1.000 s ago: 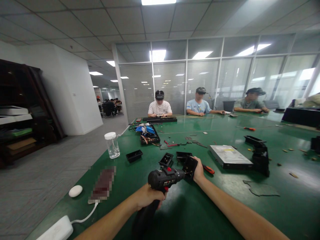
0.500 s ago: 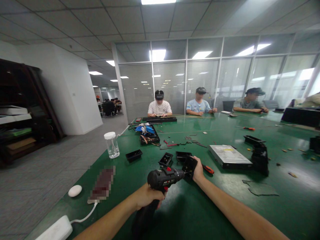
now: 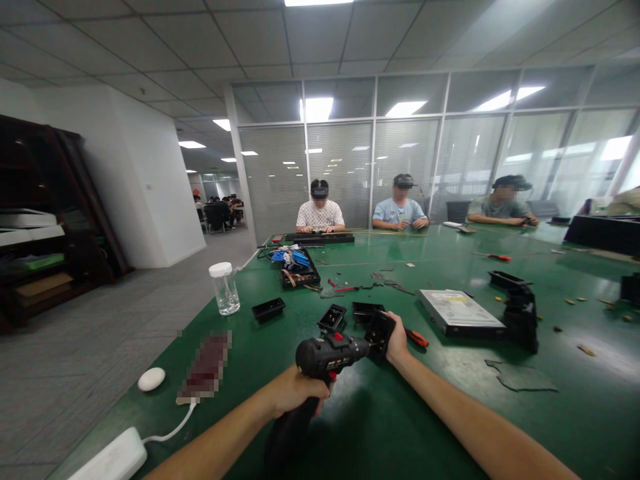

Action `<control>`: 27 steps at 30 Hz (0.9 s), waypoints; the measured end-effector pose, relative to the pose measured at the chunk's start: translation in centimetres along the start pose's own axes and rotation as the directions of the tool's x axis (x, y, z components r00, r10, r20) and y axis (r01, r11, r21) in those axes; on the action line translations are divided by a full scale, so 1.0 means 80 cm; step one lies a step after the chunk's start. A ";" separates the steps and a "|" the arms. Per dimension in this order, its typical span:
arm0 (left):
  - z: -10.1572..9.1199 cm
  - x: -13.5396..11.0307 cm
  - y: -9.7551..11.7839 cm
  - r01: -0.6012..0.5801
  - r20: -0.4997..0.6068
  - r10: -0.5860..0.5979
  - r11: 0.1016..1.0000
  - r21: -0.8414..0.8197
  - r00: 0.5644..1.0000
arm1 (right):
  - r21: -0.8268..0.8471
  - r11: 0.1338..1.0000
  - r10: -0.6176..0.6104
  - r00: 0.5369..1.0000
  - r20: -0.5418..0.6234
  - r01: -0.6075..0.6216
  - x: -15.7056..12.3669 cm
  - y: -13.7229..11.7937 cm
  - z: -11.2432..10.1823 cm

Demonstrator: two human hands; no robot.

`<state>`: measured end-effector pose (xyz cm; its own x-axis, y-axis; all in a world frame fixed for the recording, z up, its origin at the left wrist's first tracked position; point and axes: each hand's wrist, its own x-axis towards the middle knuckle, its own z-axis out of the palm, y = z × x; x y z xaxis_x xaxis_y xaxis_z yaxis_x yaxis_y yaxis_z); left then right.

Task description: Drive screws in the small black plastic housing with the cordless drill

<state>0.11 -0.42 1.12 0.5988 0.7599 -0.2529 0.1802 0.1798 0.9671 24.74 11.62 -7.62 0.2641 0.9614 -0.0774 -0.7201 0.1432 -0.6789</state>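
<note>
My left hand (image 3: 299, 392) is wrapped round the grip of a black cordless drill (image 3: 325, 353), which points to the right. My right hand (image 3: 397, 339) holds a small black plastic housing (image 3: 380, 332) from its right side, with its open face tilted towards the drill. The drill's tip meets the inside of the housing; the bit and whatever it touches are too small to make out. Just beyond lie two similar black housings, one (image 3: 332, 319) with small bright parts inside and another (image 3: 365, 311) partly behind the held one. A third black housing (image 3: 269, 310) sits further left.
An orange-handled screwdriver (image 3: 417, 338) and a silver disc drive (image 3: 459, 310) lie right of my hands. To the left are a clear jar (image 3: 225, 290), a white round case (image 3: 151, 379) and a white power strip (image 3: 113, 457). Several co-workers sit across the green table (image 3: 425, 413).
Both of my hands, the drill and the housing stay nearly where they were. Across the table, the co-worker in light blue has lowered a raised hand.
</note>
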 end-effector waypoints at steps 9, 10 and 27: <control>0.000 0.001 0.000 0.005 -0.003 -0.005 1.000 0.000 1.000 | -0.064 0.995 -0.077 0.997 -0.027 0.075 -0.003 -0.001 0.004; -0.001 0.002 -0.001 0.006 -0.009 -0.006 1.000 0.001 1.000 | -0.065 0.995 -0.080 0.996 -0.027 0.078 -0.003 -0.001 0.003; -0.002 0.002 -0.004 -0.064 0.053 0.065 0.998 -0.009 0.997 | -0.018 0.999 -0.031 0.999 -0.017 0.031 0.004 0.004 -0.004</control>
<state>0.00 -0.26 0.80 0.6496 0.7358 -0.1911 0.1344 0.1362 0.9815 24.81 11.93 -8.05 0.2973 0.9523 -0.0691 -0.7000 0.1682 -0.6941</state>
